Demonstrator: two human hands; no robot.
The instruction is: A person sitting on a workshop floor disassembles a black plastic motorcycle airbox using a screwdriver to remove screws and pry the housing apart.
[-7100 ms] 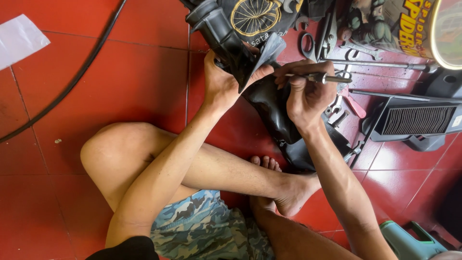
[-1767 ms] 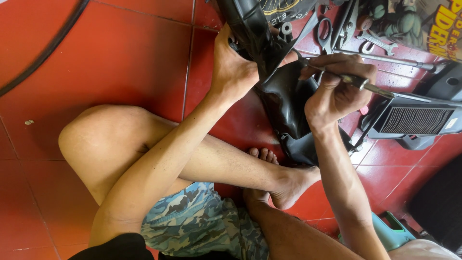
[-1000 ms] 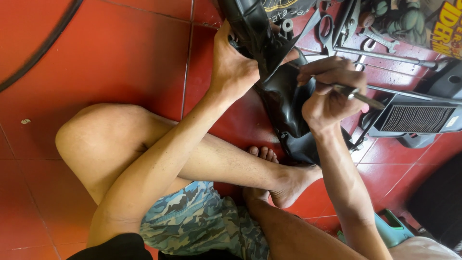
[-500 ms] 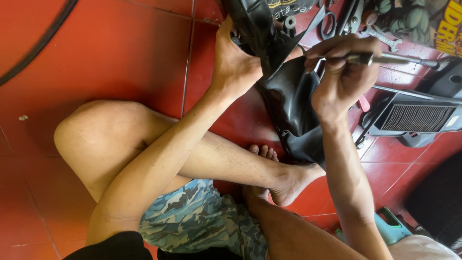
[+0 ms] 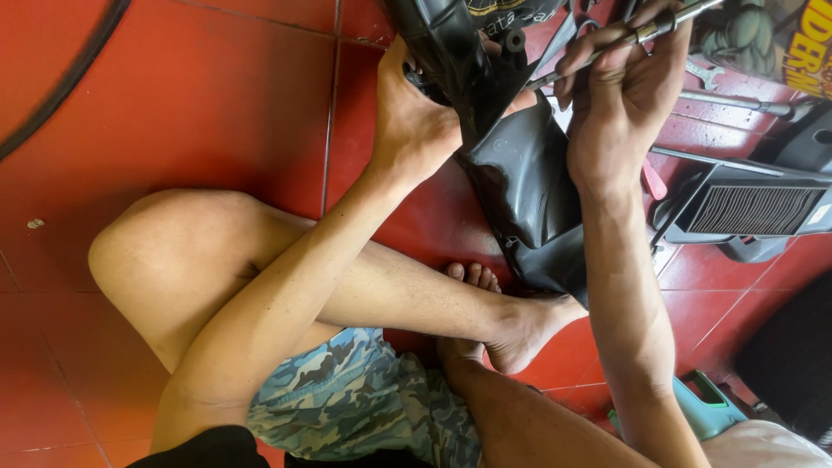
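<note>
I sit cross-legged on a red tiled floor. My left hand (image 5: 414, 121) grips the edge of a black plastic motorcycle panel (image 5: 520, 186) that stands on the floor against my foot. My right hand (image 5: 620, 95) is closed around a long metal screwdriver (image 5: 646, 30) whose shaft slants down-left toward the upper part of the panel. The panel's top end runs out of view at the upper edge.
A black part with a ribbed grille (image 5: 754, 208) lies to the right. Metal wrenches (image 5: 732, 102) lie on the floor beyond my right hand. A black cable (image 5: 61, 95) curves across the upper left tiles. A teal object (image 5: 706, 407) sits at bottom right.
My right hand has lifted with the screwdriver and turned it to point down-left at the panel. The view has shifted closer and lower. My left hand keeps its grip on the panel.
</note>
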